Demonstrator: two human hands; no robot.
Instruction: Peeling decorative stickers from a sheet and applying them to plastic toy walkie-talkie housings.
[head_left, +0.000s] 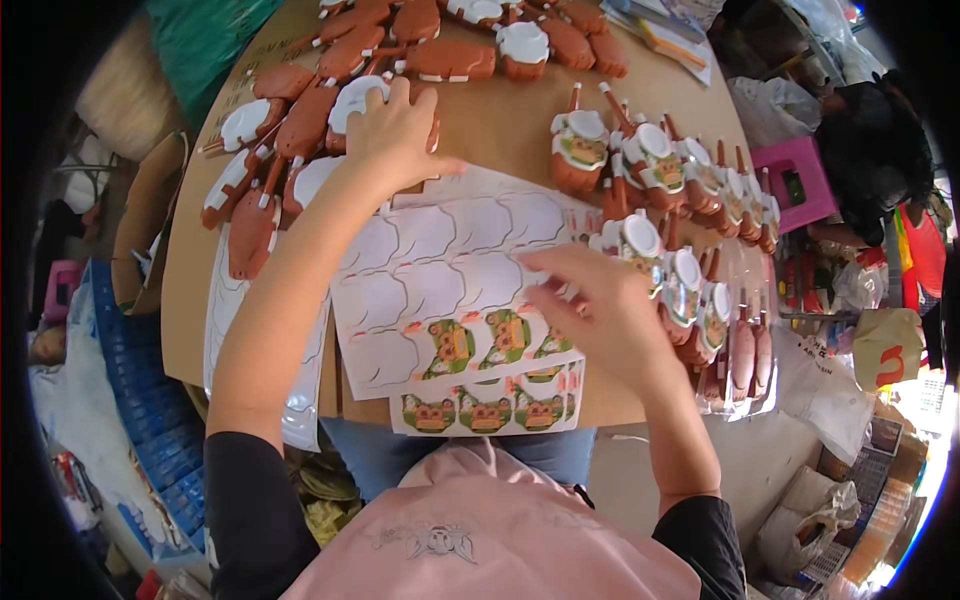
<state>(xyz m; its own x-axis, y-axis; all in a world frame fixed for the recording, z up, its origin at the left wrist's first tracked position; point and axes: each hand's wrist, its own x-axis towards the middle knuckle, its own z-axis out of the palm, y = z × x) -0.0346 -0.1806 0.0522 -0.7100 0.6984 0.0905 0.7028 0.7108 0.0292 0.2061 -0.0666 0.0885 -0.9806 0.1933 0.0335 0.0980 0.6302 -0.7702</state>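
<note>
My left hand point(395, 130) reaches to the far left of the table, its fingers bent over a brown plastic toy with a white round part point(352, 98). The toy's far side is partly covered by the fingers. My right hand point(605, 315) hovers at the right edge of a sticker sheet point(425, 290), thumb and forefinger apart, with nothing visible between them. Several upper outlines on that sheet are blank white; a few lower ones carry green and brown pictures. Under its near edge lie more printed sheets point(483, 412).
Brown toy bodies point(305, 120) lie heaped along the far left. Toys with pictured labels point(658, 165) stand in rows at the right of the cardboard-topped table point(470, 130). Clear plastic packaging point(745, 375) is at the right edge. A pink stool point(795, 180) stands beyond it.
</note>
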